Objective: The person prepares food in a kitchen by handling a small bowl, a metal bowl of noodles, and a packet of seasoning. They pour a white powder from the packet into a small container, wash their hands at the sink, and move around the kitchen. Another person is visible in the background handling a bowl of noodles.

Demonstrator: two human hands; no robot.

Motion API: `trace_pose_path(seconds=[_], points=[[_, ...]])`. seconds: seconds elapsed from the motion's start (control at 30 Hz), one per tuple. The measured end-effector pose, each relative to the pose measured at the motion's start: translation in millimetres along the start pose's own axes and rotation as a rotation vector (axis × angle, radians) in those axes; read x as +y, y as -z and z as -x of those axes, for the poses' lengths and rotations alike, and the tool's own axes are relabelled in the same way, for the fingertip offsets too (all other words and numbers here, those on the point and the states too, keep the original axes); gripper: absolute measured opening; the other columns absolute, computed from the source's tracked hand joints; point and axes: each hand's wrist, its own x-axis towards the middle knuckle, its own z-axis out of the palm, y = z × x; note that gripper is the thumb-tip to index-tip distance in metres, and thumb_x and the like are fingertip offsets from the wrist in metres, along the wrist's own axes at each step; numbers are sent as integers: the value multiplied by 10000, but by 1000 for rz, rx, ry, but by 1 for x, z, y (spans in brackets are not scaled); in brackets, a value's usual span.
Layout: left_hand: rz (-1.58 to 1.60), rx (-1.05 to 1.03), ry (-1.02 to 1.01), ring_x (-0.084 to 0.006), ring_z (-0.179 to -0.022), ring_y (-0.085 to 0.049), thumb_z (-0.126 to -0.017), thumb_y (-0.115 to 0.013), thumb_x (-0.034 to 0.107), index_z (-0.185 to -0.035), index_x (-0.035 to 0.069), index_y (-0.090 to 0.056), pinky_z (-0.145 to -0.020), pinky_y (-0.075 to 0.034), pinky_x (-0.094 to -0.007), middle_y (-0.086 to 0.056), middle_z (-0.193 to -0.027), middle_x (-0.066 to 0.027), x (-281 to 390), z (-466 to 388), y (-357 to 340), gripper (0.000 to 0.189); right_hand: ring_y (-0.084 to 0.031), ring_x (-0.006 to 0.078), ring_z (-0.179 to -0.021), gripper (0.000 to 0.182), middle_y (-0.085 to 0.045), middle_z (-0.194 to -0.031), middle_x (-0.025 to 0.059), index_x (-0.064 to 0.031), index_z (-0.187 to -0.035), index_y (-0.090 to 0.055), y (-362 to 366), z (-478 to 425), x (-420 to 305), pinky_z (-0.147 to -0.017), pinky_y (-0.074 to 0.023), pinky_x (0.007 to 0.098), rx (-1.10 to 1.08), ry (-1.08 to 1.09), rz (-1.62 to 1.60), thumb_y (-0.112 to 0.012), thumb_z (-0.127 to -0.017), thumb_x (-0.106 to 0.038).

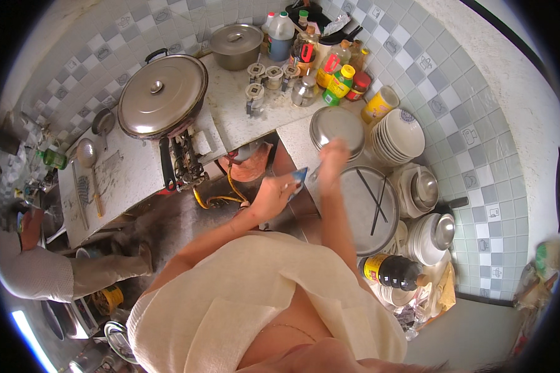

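My left hand (273, 196) grips a small blue packet (299, 179) over the gap in front of the counter. Just right of it is my right hand (333, 163), blurred and with curled fingers. A small shiny utensil (314, 174), perhaps a spoon, sticks out from that hand towards the packet. Behind my right hand is a stack of metal plates or lids (337, 126). Close to my right forearm lies a round metal tray (354, 200) with two black chopsticks (377, 205) on it.
A lidded pan (161, 95) sits on a gas burner (186, 161). Sauce bottles (339, 84) and spice jars (273, 77) crowd the corner. Bowls (399, 135) and a dark sauce bottle (392, 272) line the right side. Another person (32, 265) is at the left.
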Motion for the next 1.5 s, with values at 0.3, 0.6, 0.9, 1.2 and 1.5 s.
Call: trace_pose_path(seconds=[0.3, 0.6, 0.9, 1.2, 1.5], points=[[152, 41, 200, -136, -555, -479, -945, -553, 76, -928, -18, -672, -541, -416, -302, -580, -638, -136, -37, -46, 44, 153, -591, 247, -559, 265, -593, -585, 108, 5, -731, -648, 11, 22, 38, -583, -462, 376, -567, -34, 934, -596, -894, -198], [264, 177, 156, -39, -647, -417, -977, -404, 37, -1139, 36, -604, -574, -344, -204, -495, -737, 4, -91, -133, 50, 258, -577, 334, -1066, 538, -530, -1241, 222, -9, -1334, -419, -78, 34, 67, -904, -461, 404, -650, 216, 1088, -630, -859, -146], [675, -71, 267, -50, -604, -495, -965, -420, 46, -1237, 51, -531, -570, -390, -188, -538, -719, 6, -42, -193, 43, 293, -576, 259, -1062, 521, -546, -1235, 163, 10, -1318, -413, -56, 10, 140, -909, -458, 364, -305, -54, 898, -646, -864, -96], [271, 401, 240, -143, -789, -556, -925, -550, 51, -1257, 30, -446, -705, -456, -277, -565, -890, -79, -145, -235, 67, 349, -640, 217, -906, 316, -667, -990, 134, 52, -1196, -535, -78, -46, 80, -881, -487, 333, 85, -278, 198, -607, -904, -42], [205, 206, 730, -196, -813, -601, -959, -557, 331, -1106, 2, -524, -677, -506, -325, -591, -961, -107, -318, -255, 66, 361, -648, 249, -856, 400, -628, -1044, 153, 30, -1228, -464, -58, -34, 45, -786, -539, 392, -33, -433, 8, -630, -884, -88]])
